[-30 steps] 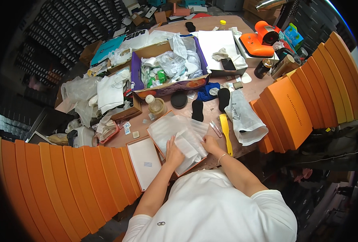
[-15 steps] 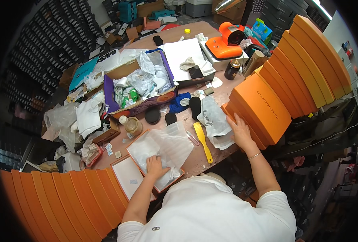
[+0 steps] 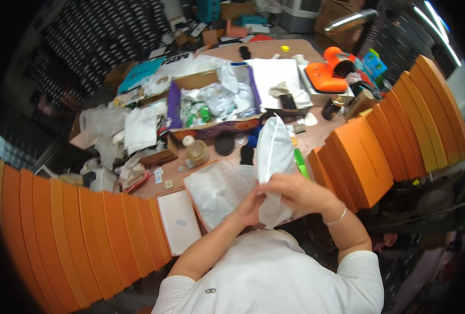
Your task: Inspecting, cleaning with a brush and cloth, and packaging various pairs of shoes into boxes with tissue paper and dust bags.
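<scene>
A white bag (image 3: 274,149) hangs upright between 2 hands, just right of the pale wrapping paper (image 3: 217,193). The right hand (image 3: 301,191) pinches it; whether the left hand (image 3: 250,208) grips, I can't tell from here.

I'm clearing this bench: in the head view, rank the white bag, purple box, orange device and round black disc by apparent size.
1. Purple box
2. White bag, nearer the camera, perhaps enlarged
3. Orange device
4. Round black disc

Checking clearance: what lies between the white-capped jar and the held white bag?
Head view: a black disc and oblong black pad, left of the white bag.
</scene>
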Demonstrator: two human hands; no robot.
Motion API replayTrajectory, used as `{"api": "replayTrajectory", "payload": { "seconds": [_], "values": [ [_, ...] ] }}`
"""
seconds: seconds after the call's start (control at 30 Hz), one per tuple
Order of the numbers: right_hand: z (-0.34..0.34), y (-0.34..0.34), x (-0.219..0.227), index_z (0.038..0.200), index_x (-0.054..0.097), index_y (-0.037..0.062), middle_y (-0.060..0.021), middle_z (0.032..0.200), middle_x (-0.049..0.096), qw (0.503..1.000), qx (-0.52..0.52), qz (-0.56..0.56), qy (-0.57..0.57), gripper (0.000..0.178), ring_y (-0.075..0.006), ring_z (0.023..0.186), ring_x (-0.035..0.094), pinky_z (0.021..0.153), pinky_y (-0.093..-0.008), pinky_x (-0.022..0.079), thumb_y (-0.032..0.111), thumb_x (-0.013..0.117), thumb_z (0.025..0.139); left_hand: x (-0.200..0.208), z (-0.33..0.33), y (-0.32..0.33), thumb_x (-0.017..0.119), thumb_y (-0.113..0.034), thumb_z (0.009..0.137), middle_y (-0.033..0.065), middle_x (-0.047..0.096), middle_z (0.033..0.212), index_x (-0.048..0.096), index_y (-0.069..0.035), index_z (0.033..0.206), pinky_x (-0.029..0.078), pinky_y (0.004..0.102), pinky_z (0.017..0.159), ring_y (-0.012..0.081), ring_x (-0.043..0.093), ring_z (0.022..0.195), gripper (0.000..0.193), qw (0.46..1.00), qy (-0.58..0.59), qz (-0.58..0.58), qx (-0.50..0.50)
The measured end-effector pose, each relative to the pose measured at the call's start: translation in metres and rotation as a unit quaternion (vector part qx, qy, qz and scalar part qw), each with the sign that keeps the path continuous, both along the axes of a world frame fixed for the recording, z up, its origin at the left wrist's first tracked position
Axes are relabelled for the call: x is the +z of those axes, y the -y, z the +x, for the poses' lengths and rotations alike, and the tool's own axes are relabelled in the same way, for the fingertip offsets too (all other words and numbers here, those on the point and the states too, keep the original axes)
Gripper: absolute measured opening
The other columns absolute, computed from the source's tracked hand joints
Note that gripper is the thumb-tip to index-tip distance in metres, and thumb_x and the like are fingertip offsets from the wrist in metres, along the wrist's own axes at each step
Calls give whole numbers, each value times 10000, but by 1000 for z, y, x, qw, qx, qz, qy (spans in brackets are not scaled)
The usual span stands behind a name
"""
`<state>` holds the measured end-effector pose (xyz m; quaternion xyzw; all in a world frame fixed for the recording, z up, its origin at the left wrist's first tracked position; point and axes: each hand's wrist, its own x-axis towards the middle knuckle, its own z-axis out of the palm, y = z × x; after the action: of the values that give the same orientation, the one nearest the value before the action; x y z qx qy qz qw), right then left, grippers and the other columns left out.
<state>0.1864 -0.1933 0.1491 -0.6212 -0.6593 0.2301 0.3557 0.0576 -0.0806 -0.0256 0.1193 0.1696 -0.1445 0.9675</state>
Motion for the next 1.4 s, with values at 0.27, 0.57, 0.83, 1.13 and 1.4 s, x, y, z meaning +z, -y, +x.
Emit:
{"api": "replayTrajectory", "payload": {
  "seconds": [0.27, 0.57, 0.83, 1.13, 1.4],
  "values": [
    [-33, 20, -103, 1475, 300, 75, -148, 1422, 404, 715, -18, -138, -685, 714, -210, 1166, 541, 969, -302, 446, 10, 577, 820, -13, -137, -78, 704, 2, 797, 94, 626, 1161, 496, -15, 1288, 507, 293, 884, 157, 616, 1016, 533, 804, -22, 563, 192],
    [-114, -67, -236, 1334, 437, -37, -245, 1330, 480, 930, -152, -211, -259, 568, -360, 1208, 484, 1015, -405, 399, 98, 655, 828, -52, -81, -105, 585, -98, 904, 198, 443, 1371, 312, 15, 1419, 400, 299, 997, 219, 483, 1209, 593, 794, -196, 473, 329],
    [-121, -60, -242, 1171, 572, -36, -293, 1269, 500, 988, -149, -6, 36, 332, -431, 1084, 537, 959, -419, 440, 19, 545, 845, -116, -65, -56, 633, -163, 882, 196, 482, 1332, 381, 50, 1349, 402, 339, 978, 244, 484, 1202, 571, 822, -214, 368, 379],
    [-39, 8, -231, 1028, 655, -29, -165, 831, 674, 870, -111, -397, -270, 208, -325, 786, 652, 748, -371, 525, 126, 584, 908, -119, -107, -65, 609, -39, 877, 151, 557, 1224, 465, 52, 1291, 468, 295, 901, 207, 560, 1084, 447, 694, -196, 626, 298],
    [-96, -96, -235, 1425, 352, 56, -243, 1464, 320, 993, -76, -53, 73, 681, -402, 1343, 323, 1104, -464, 280, 322, 639, 867, -140, -220, -61, 620, -116, 826, 239, 637, 985, 544, 20, 1126, 487, 459, 815, 397, 617, 952, 338, 526, -335, 782, -17]
  ]
}}
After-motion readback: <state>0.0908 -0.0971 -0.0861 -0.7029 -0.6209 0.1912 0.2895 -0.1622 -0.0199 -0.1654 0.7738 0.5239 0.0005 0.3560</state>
